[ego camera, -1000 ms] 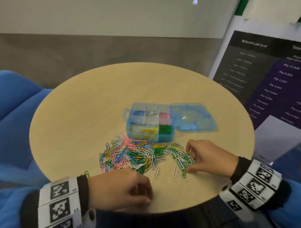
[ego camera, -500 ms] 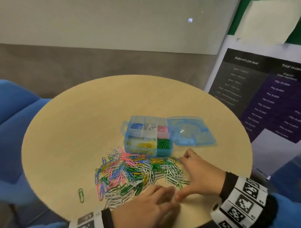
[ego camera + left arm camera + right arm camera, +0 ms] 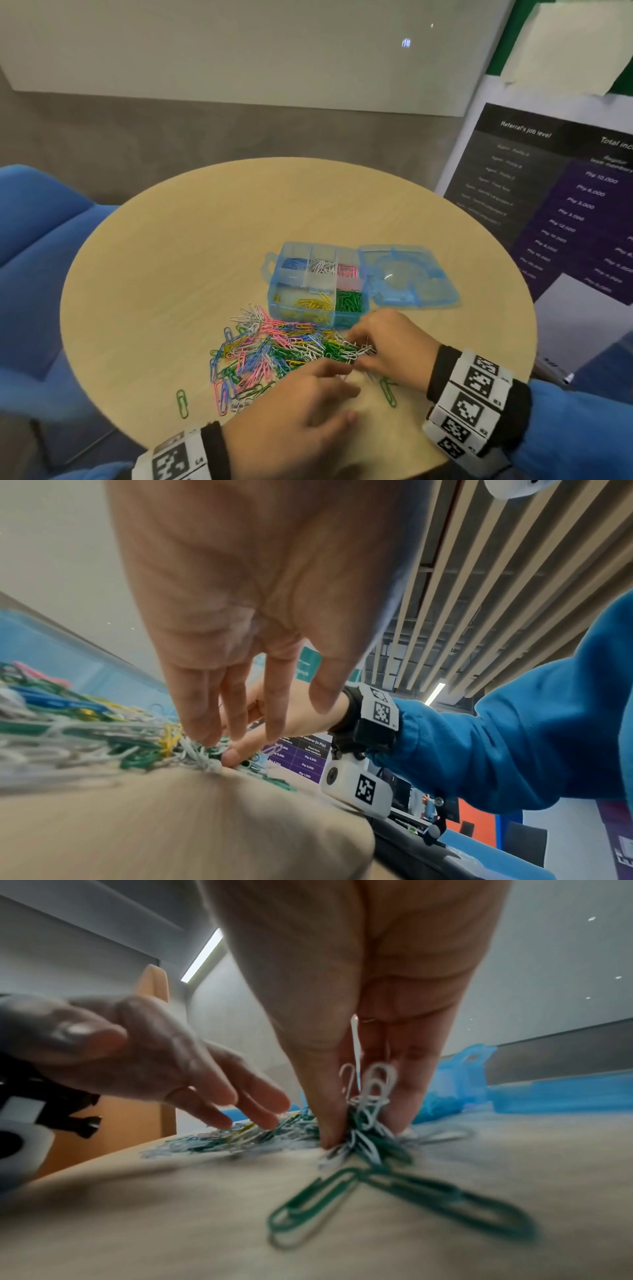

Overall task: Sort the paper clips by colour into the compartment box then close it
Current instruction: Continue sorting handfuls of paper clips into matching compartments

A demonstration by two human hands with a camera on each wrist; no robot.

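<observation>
Both hands are down on the round table (image 3: 171,260), working the near edge of the loose paper clips (image 3: 274,349) heaped at six o'clock of the compartment box (image 3: 318,284). The right hand (image 3: 394,346) has thumb and fingers drawn together, pinching a small bunch of white and green clips; the right wrist view shows white loops poking up between its fingers (image 3: 329,1096), though just how many it holds is lost in blur. The left hand (image 3: 301,421) reaches in from seven o'clock with its fingers straight, tips touching the pile and meeting the right hand's; its palm side is hidden from the head view.

The box sits mid-table with its lid (image 3: 407,277) swung flat at three o'clock. Blue, white and pink clips fill the far row, yellow and green the near row. One green clip (image 3: 182,403) lies alone at eight o'clock of the heap, another (image 3: 388,392) is partly tucked under the right wrist. The poster (image 3: 561,205) at two o'clock is cut off by the frame.
</observation>
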